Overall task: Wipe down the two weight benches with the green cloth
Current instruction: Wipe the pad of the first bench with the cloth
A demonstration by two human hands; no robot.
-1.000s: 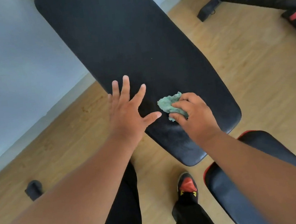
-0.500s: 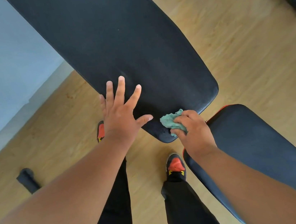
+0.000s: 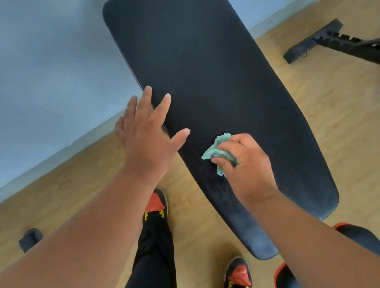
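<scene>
Curled fingers (image 3: 225, 163) of the right hand (image 3: 247, 167) bunch the green cloth (image 3: 219, 151) against the lower part of the black bench pad (image 3: 198, 70) to rub it, while the left hand (image 3: 145, 135), fingers spread, likely steadies the pad's edge.

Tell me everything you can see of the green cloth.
The green cloth is a small, pale green rag, soft and crumpled into a wad with frayed edges. The right hand grips it, fingers curled over most of it, and holds it against the black bench pad near the pad's left edge. One end pokes out beyond the fingers.
</scene>
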